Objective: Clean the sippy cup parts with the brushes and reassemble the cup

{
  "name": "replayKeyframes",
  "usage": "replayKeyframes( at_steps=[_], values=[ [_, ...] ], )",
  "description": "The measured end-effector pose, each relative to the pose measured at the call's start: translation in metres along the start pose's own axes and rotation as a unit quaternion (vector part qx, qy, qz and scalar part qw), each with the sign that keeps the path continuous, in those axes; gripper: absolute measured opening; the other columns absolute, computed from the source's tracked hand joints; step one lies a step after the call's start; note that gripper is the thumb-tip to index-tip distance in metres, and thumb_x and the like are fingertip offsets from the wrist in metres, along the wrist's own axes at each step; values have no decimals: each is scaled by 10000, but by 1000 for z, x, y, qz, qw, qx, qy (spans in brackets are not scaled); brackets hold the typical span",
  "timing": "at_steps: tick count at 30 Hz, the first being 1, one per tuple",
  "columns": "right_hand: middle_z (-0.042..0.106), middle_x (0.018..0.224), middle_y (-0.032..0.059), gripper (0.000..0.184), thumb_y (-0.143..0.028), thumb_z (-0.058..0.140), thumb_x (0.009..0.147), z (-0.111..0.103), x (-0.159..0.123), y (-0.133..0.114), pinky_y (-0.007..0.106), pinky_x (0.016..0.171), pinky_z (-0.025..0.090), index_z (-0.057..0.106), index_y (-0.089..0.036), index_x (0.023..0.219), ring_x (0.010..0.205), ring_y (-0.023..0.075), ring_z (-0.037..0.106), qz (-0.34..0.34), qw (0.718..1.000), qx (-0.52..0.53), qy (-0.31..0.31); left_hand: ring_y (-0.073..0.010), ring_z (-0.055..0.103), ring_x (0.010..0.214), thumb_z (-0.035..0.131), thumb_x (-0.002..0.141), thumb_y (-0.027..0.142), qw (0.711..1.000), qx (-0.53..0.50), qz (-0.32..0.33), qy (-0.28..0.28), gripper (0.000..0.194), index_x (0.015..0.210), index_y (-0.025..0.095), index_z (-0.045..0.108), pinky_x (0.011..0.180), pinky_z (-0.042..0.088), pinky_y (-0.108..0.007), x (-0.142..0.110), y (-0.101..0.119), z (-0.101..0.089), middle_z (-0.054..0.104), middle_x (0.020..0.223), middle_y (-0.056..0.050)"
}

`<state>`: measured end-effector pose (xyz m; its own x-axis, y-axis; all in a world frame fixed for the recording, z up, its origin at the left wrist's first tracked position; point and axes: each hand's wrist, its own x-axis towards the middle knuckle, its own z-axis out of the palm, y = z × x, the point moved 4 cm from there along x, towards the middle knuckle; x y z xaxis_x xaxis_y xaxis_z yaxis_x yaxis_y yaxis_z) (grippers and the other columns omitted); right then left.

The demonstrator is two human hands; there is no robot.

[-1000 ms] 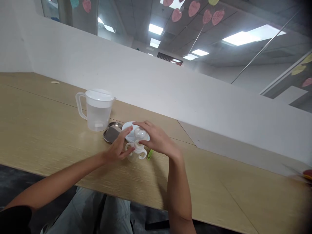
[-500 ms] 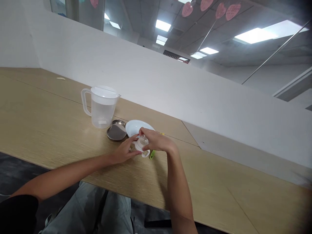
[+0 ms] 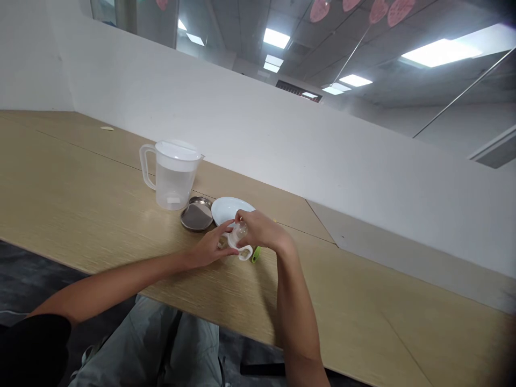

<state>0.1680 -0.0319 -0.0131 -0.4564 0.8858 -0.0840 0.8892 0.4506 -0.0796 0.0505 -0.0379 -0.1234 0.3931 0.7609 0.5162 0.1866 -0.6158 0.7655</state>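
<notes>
A small baby bottle with white looped handles [image 3: 244, 252] and a clear domed top [image 3: 241, 230] is between my two hands above the table. My left hand [image 3: 212, 246] grips the bottle from the left, thumb along its near side and fingers on the far side. From above and the right, my right hand [image 3: 260, 228] has its fingers closed around the clear top. The bottle's lower part is mostly hidden. Just behind sits a white oval dish [image 3: 226, 208], partly covered by my right hand. A green-handled utensil [image 3: 256, 255] lies right of the bottle, its far part hidden.
A clear plastic pitcher [image 3: 173, 185] with a white lid stands at the back left. Next to it is a round metal tray [image 3: 196, 215]. A white wall [image 3: 258, 129] with windows above borders the wooden table [image 3: 100, 199]. The table's near edge passes over my legs.
The handles have turned slightly with the bottle, so the right loop shows more fully. Both hands keep their hold. The whole view has shifted slightly.
</notes>
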Motion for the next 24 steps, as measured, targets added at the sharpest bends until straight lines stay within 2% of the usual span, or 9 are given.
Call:
replayKeyframes(
  at_steps=[7, 15, 20, 24],
  values=[
    [654, 907, 79, 500, -344, 773, 576, 0, -1, -2, 247, 529, 322, 566, -179, 1000, 777, 212, 615, 33, 999, -26, 11, -264, 562, 1164, 737, 745, 410, 1000, -7, -7, 9, 780, 1400, 237, 351, 996, 426, -417, 0, -2, 3, 594, 1263, -109],
    [643, 921, 79, 466, -322, 738, 614, -1, -2, -3, 254, 551, 328, 532, -184, 1009, 814, 226, 607, 15, 998, -54, -13, -272, 566, 1158, 751, 721, 436, 1000, 6, -16, 17, 798, 1388, 214, 374, 980, 442, -416, 0, -2, 3, 596, 1257, -121],
    [623, 913, 41, 486, -263, 749, 629, 1, -7, 0, 241, 568, 323, 506, -212, 1046, 776, 186, 569, -8, 1000, -19, -22, -257, 569, 1151, 740, 732, 430, 1000, 10, 7, 17, 736, 1355, 211, 415, 991, 442, -396, 0, 1, 4, 587, 1270, -103],
    [614, 869, 2, 479, -200, 737, 632, 4, -11, 3, 233, 603, 335, 503, -224, 1049, 770, 163, 545, -24, 999, 36, -5, -247, 579, 1134, 731, 741, 419, 1000, 10, 14, 25, 689, 1335, 222, 442, 990, 444, -395, 0, -1, 4, 607, 1245, -86]
  ],
)
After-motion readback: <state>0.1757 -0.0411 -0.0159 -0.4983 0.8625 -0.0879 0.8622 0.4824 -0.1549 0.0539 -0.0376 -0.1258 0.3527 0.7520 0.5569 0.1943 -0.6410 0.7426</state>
